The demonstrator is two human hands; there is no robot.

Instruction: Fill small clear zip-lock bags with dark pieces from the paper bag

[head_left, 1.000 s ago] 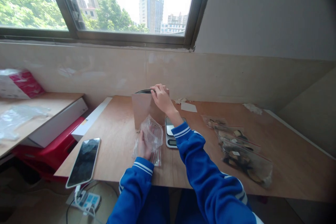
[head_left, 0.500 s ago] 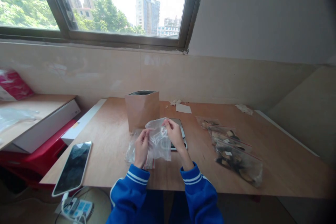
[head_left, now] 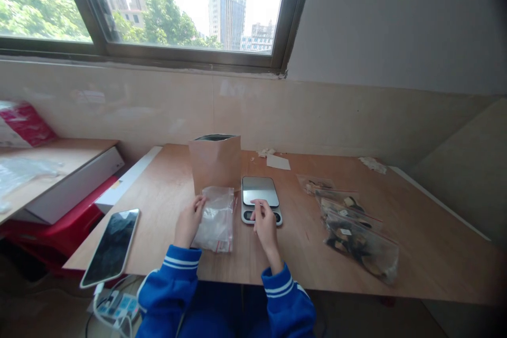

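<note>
Clear zip bags (head_left: 216, 219) lie in a pile on the table before the brown paper bag (head_left: 216, 161), which stands upright with its top parted. At the pile's upper left edge is my left hand (head_left: 190, 219), its fingers pinched together at the plastic. My right hand (head_left: 265, 227) is over the front of the kitchen scale (head_left: 259, 190), near its buttons, with the fingers bent; whether it holds anything is too small to tell. Nothing rests on the scale's plate.
Several filled clear bags (head_left: 348, 237) lie on the right side of the table. A phone (head_left: 111, 248) with a cable overhangs the front left edge. A white card (head_left: 278, 162) and paper scraps lie at the back.
The clear bag that was held up between both hands is now down on the pile. My left hand has moved left and my right hand lower, uncovering the scale.
</note>
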